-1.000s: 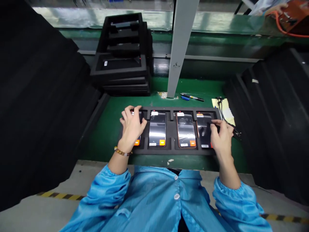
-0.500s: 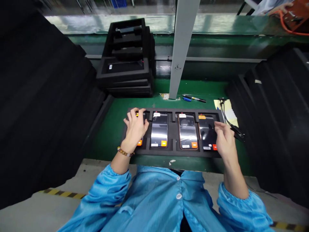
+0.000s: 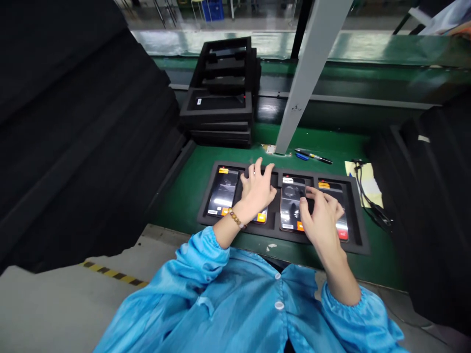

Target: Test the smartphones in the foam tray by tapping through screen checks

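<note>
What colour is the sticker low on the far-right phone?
The sticker is red, seen best in the head view.

The green table (image 3: 172,208) has a worn, pale chip (image 3: 271,246) by its near edge, and just beyond it a long black foam tray (image 3: 362,241) lies lengthwise along that edge. Towards the far left corner sits a stack of black trays (image 3: 217,117). A grey post (image 3: 300,105) stands towards the far edge, with a pen (image 3: 313,156) and blue cap (image 3: 302,157) near its foot. Towards the right edge lies yellow paper (image 3: 351,168), partly under a black cable (image 3: 363,197).
</note>
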### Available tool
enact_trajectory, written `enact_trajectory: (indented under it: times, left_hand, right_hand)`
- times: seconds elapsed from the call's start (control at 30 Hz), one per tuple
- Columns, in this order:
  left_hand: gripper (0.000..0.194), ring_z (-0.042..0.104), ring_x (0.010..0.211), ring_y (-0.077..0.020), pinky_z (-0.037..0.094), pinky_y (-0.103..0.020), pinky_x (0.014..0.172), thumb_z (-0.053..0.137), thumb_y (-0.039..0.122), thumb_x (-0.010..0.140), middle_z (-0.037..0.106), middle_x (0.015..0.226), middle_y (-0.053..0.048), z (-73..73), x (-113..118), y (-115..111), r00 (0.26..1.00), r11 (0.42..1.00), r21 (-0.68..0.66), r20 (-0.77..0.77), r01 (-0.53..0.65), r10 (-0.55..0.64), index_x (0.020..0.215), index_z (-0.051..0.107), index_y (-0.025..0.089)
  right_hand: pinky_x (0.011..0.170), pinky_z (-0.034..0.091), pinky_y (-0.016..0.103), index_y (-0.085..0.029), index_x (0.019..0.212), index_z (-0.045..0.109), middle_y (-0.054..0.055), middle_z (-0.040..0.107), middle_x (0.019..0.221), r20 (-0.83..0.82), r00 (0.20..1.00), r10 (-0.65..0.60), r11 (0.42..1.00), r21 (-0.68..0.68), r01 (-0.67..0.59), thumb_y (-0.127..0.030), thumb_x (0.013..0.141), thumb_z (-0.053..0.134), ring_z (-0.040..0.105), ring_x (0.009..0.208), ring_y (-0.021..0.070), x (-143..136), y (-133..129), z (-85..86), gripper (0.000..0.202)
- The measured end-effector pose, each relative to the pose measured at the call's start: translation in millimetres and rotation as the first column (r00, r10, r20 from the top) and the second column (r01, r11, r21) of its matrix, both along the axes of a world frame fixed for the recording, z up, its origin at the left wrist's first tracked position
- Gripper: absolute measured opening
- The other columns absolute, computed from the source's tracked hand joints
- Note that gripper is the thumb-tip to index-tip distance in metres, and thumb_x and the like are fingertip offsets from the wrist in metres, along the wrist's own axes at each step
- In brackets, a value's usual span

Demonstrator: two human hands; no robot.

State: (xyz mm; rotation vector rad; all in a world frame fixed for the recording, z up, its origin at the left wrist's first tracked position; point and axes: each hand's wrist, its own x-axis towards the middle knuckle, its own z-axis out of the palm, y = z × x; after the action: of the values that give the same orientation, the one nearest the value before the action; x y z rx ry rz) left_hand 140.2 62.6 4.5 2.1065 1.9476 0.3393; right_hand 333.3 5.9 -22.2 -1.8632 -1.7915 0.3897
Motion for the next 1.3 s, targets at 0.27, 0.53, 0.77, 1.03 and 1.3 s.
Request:
enact_trajectory:
  times: [0.27,0.53,0.77,1.03,1.3]
  left_hand:
    - [0.064,0.046,0.148,-0.0447,0.049,-0.079,0.113,0.06,0.011,0.092,0.046,0.164,-0.022,-2.6,4.6,7.9,1.0,1.0,0.01,-0.016,-0.002,0.002,0.154,0.054,0.023]
    - [0.057,0.047,0.145,-0.0429,0.047,-0.079,0.113,0.059,0.005,0.086,0.048,0.159,-0.02,-3.5,2.3,5.1,0.999,1.0,0.013,0.028,0.022,-0.023,0.139,0.058,0.025]
    - [0.055,0.048,0.145,-0.04,0.049,-0.07,0.115,0.064,0.009,0.087,0.048,0.157,-0.017,-6.4,-4.5,5.9,0.993,0.998,0.058,0.12,0.012,-0.019,0.139,0.058,0.027]
    - [0.034,0.06,0.142,-0.0292,0.042,-0.049,0.128,0.061,0.044,0.104,0.07,0.145,-0.011,1.3,-115.0,-38.7,0.965,0.959,0.263,0.258,-0.111,0.041,0.133,0.067,0.026]
    - [0.036,0.064,0.14,-0.0315,0.02,-0.061,0.138,0.059,0.043,0.097,0.081,0.129,-0.004,-18.0,-168.6,-78.7,0.997,0.99,0.131,0.066,-0.058,0.049,0.127,0.075,0.033]
  right_hand:
    - [0.117,0.031,0.061,-0.021,0.132,0.067,0.015,0.079,0.122,-0.062,0.997,-0.044,0.999,-0.003,0.044,-0.046,0.102,0.048,0.054,0.131,0.0388,-5.8,11.8,-0.7,0.043]
    - [0.121,0.031,0.064,-0.025,0.134,0.062,0.016,0.073,0.14,-0.15,0.988,-0.035,0.992,-0.127,0.015,-0.056,0.101,0.048,0.05,0.14,0.0388,-12.7,2.2,3.7,0.047]
    - [0.122,0.034,0.063,-0.027,0.15,0.056,0.016,0.068,0.152,-0.182,0.983,0.011,0.992,-0.123,-0.034,-0.06,0.106,0.045,0.053,0.144,0.0371,-7.4,-0.1,6.7,0.056]
    - [0.126,0.036,0.06,-0.029,0.141,0.07,0.009,0.075,0.143,-0.062,0.998,0.032,0.988,0.15,-0.022,-0.043,0.112,0.046,0.06,0.147,0.033,99.5,-37.8,-5.0,0.041]
    - [0.126,0.037,0.059,-0.029,0.14,0.073,0.008,0.075,0.145,0.019,0.981,0.193,0.979,0.058,-0.193,-0.043,0.113,0.041,0.061,0.146,0.0314,125.4,-29.5,-9.4,0.044]
